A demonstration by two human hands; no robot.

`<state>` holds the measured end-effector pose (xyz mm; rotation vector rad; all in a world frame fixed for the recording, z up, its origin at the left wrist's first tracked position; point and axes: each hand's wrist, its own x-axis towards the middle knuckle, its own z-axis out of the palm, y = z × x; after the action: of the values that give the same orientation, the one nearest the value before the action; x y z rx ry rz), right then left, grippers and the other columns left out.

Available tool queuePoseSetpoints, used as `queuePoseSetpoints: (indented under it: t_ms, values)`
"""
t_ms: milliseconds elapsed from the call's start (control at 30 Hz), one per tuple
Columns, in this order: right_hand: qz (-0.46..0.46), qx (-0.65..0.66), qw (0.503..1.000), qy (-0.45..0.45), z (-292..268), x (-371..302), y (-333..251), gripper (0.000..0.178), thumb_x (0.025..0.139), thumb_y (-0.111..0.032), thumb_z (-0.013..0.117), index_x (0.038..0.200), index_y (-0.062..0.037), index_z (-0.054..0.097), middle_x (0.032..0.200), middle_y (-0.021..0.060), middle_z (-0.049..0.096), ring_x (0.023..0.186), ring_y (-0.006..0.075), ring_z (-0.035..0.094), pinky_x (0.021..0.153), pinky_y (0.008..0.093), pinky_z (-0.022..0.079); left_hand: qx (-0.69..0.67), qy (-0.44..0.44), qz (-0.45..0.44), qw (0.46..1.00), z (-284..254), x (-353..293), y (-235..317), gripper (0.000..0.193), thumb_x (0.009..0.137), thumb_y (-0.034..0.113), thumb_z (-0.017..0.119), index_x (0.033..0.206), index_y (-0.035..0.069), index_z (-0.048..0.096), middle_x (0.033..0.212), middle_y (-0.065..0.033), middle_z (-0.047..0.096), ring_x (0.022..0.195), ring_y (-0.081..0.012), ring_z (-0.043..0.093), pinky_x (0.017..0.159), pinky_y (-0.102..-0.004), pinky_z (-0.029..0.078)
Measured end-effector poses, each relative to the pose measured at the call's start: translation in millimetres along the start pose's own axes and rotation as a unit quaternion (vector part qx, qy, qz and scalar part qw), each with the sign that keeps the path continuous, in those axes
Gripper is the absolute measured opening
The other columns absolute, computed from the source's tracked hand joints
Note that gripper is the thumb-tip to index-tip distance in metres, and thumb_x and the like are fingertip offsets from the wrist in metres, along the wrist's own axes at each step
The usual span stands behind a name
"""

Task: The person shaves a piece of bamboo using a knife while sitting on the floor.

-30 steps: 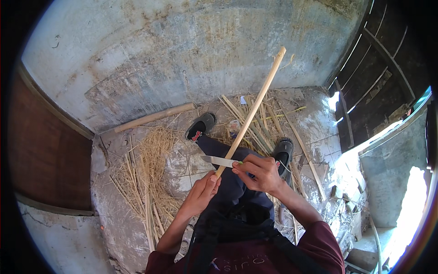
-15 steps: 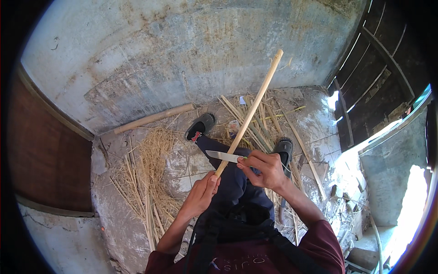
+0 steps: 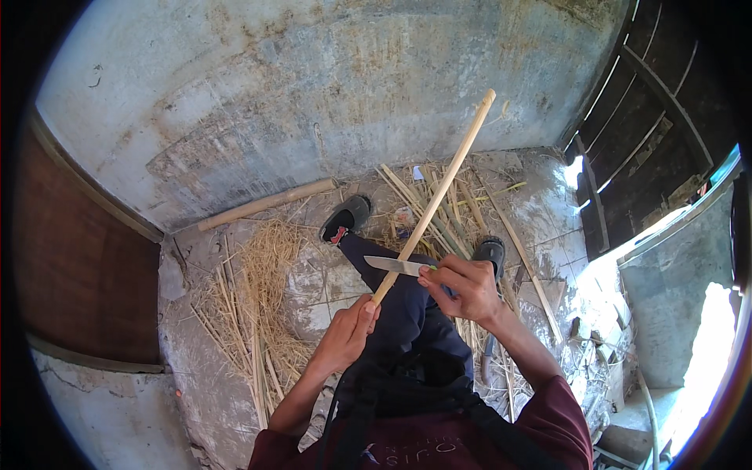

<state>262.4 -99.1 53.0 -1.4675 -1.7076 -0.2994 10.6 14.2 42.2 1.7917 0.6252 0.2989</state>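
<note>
My left hand (image 3: 349,333) is closed round the near end of a long, pale strip of bamboo (image 3: 442,192), which slants up and away to the right. A thin curl of shaving (image 3: 499,112) hangs by its far end. In my right hand (image 3: 468,291) is a knife (image 3: 392,265), its blade pointing left and lying across the strip a little beyond my left hand. The fingers hide most of the knife's handle; a bit of green shows there.
Shavings (image 3: 270,266) heap on the floor at left, with split strips beside them. More bamboo strips (image 3: 446,227) lie between my shoes (image 3: 345,218). A round pole (image 3: 266,205) rests along the wall (image 3: 329,94). Another blade-like tool (image 3: 487,360) lies by my right leg.
My right hand and the knife have moved slightly right and farther up the strip. The strip's far end has shifted a little to the right; my left hand keeps its hold.
</note>
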Motion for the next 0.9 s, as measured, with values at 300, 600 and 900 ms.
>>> queuePoseSetpoints:
  t_ms: [300, 600, 900]
  values:
    - [-0.011, -0.046, 0.999, 0.008, -8, -1, 2, 0.013, 0.085, -0.011, 0.088, 0.093, -0.0084, 0.078, 0.074, 0.0035, 0.064, 0.052, 0.0188, 0.061, 0.046, 0.034, 0.045, 0.013, -0.006, 0.009, 1.0, -3, -5, 3, 0.044, 0.12, 0.036, 0.032, 0.1, 0.003, 0.054, 0.072, -0.0068, 0.048, 0.066, -0.0196, 0.051, 0.067, -0.0373, 0.045]
    - [0.079, -0.053, 0.993, 0.07, -23, 16, 44, 0.007, 0.089, -0.007, 0.083, 0.091, -0.0054, 0.077, 0.079, 0.0067, 0.071, 0.059, 0.0251, 0.066, 0.051, 0.0371, 0.049, 0.006, 0.0, -0.053, 0.999, -11, -19, -18, 0.045, 0.12, 0.036, 0.032, 0.1, 0.003, 0.055, 0.072, -0.0058, 0.049, 0.066, -0.019, 0.051, 0.067, -0.0369, 0.045]
    - [0.087, 0.048, 0.995, 0.014, -16, 30, 34, 0.008, 0.088, -0.006, 0.083, 0.092, -0.0024, 0.077, 0.08, 0.0114, 0.072, 0.068, 0.0276, 0.071, 0.059, 0.0377, 0.052, 0.065, 0.017, -0.02, 0.998, -9, -21, -17, 0.041, 0.119, 0.032, 0.035, 0.102, 0.002, 0.056, 0.07, -0.0105, 0.053, 0.063, -0.0272, 0.056, 0.066, -0.0413, 0.047]
